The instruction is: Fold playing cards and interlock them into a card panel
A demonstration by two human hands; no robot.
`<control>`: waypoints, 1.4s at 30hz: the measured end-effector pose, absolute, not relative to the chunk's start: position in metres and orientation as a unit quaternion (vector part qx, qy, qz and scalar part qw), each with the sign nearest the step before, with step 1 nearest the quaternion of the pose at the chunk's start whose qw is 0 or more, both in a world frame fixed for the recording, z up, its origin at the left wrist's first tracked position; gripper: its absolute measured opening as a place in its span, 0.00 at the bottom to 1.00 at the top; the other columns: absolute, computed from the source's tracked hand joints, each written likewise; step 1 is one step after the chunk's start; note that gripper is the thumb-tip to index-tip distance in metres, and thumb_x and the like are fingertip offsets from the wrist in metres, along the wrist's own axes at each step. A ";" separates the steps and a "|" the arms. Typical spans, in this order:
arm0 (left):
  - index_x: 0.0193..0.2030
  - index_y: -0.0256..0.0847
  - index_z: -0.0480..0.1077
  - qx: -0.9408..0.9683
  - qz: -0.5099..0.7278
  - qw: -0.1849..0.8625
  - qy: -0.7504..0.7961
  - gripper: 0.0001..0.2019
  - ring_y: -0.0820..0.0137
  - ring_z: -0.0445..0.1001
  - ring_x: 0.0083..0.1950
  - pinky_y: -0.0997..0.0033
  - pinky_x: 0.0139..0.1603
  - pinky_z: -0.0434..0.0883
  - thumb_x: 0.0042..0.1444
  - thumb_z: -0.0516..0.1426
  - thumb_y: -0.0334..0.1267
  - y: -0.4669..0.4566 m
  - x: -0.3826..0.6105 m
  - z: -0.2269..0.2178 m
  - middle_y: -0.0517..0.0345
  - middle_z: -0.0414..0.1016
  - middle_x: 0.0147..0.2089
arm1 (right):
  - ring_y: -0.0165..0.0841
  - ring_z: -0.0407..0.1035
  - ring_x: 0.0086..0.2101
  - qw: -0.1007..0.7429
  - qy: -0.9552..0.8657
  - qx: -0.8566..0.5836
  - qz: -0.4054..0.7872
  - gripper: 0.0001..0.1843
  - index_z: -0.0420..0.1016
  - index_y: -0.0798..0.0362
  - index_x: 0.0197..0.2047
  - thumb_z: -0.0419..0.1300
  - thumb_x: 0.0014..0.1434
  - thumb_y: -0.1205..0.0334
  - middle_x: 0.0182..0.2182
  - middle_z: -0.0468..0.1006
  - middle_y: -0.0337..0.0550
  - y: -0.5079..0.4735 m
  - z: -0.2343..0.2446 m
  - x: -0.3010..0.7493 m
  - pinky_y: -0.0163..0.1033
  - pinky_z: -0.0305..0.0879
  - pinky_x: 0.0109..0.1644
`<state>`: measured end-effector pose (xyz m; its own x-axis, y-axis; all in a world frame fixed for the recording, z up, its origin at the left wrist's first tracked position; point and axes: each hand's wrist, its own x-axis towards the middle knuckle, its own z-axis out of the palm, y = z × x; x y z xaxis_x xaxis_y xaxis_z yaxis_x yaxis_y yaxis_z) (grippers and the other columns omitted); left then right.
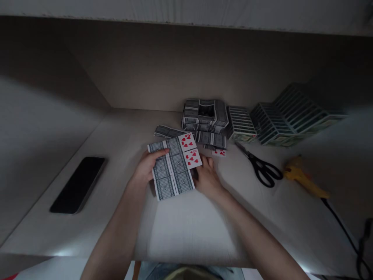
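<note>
A flat panel of joined playing cards point(175, 171) is held tilted above the table, most of it showing patterned grey-blue backs. Two cards with red hearts point(190, 149) stick out face up on its right side. My left hand point(147, 165) grips the panel's left edge, thumb on top and fingers behind. At the right edge, my right hand point(208, 177) is closed against the panel beside the heart cards; its thumb and some fingertips are partly hidden. Just beyond lie more joined card strips point(211, 139) and a loose red-printed card point(219, 153).
A boxy card structure point(205, 114) with a square opening stands at the back wall. Stepped card structures point(241, 122) are to its right. Black-handled scissors point(264, 167) and a yellow glue gun point(305, 181) with a black cord lie right. A phone point(78, 184) lies left.
</note>
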<state>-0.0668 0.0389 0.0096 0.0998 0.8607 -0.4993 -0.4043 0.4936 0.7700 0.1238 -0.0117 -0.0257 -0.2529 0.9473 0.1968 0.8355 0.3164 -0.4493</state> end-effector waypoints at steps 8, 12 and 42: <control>0.38 0.33 0.72 0.240 0.478 0.690 0.488 0.16 0.61 0.76 0.33 0.63 0.35 0.75 0.39 0.62 0.31 0.043 -0.070 0.003 0.49 0.77 0.33 | 0.34 0.63 0.31 0.415 -0.637 -0.601 0.246 0.14 0.66 0.54 0.37 0.60 0.46 0.60 0.30 0.69 0.42 -0.001 -0.041 0.133 0.39 0.61 0.35; 0.37 0.33 0.72 0.236 0.498 0.672 0.495 0.15 0.62 0.76 0.32 0.64 0.35 0.75 0.38 0.63 0.31 0.044 -0.073 0.004 0.50 0.78 0.32 | 0.30 0.63 0.24 0.475 -0.556 -0.595 0.334 0.12 0.66 0.53 0.33 0.59 0.47 0.56 0.24 0.69 0.37 0.002 -0.048 0.137 0.34 0.59 0.29; 0.37 0.35 0.72 0.167 0.549 0.664 0.480 0.14 0.65 0.76 0.33 0.68 0.36 0.75 0.40 0.60 0.28 0.055 -0.091 0.003 0.52 0.77 0.33 | 0.25 0.58 0.12 0.501 -0.458 -0.528 0.510 0.17 0.59 0.50 0.36 0.53 0.52 0.46 0.16 0.68 0.31 0.001 -0.036 0.140 0.30 0.54 0.14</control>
<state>-0.0910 0.0551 0.0031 -0.0623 0.8888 -0.4540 -0.5682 0.3423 0.7483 0.1403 0.0008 -0.0362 0.0600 0.9950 -0.0793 -0.0272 -0.0778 -0.9966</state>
